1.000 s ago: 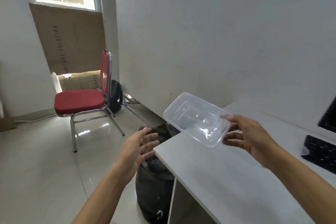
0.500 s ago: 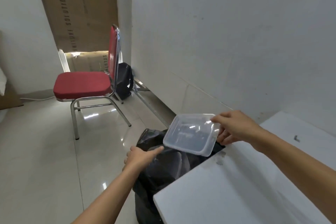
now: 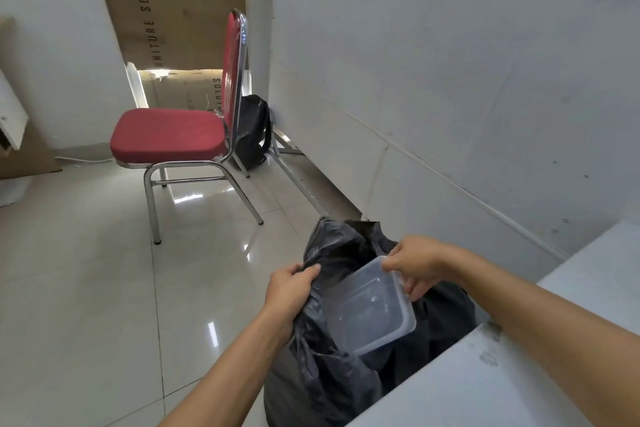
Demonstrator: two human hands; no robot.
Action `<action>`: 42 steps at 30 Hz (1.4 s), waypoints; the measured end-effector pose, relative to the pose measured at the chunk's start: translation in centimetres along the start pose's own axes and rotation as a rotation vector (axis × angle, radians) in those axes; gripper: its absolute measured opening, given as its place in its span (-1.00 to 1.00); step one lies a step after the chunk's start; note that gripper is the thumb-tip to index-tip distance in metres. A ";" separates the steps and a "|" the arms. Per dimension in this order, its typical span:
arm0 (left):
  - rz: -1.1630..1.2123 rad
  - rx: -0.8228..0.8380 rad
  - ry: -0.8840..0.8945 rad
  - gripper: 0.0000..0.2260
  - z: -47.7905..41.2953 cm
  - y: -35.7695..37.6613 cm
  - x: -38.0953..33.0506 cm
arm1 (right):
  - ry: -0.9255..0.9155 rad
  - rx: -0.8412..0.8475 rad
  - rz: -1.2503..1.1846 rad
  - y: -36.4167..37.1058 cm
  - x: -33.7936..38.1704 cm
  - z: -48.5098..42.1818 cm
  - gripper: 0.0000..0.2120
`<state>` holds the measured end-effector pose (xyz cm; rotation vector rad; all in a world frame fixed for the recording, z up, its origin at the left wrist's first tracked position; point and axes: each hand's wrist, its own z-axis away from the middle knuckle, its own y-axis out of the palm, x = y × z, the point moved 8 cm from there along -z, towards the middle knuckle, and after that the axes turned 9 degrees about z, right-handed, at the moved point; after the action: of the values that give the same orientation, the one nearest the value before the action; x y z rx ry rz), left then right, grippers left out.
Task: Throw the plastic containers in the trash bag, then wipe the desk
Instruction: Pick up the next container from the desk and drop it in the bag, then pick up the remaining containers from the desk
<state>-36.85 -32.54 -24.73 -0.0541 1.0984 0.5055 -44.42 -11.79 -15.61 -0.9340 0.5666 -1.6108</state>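
Both hands have dropped since a moment ago. The right hand pinches the far corner of the clear plastic container, now tilted in the mouth of the black trash bag. The left hand, open before, clenches the bag's left rim. The bag stands against the white desk, at its left edge, with a red chair beyond.

Glossy tiled floor: carries red chair, black backpack by wall, black trash bag beside smudged white desk.
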 end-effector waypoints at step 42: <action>-0.212 0.191 0.108 -0.59 26.7 5.0 -8.2 | -0.255 -0.623 0.056 -5.7 -11.8 35.1 -0.80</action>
<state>-19.52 -23.40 -4.24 -0.0303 1.2268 0.2086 -18.54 5.10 5.64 -1.5396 0.9275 -1.2491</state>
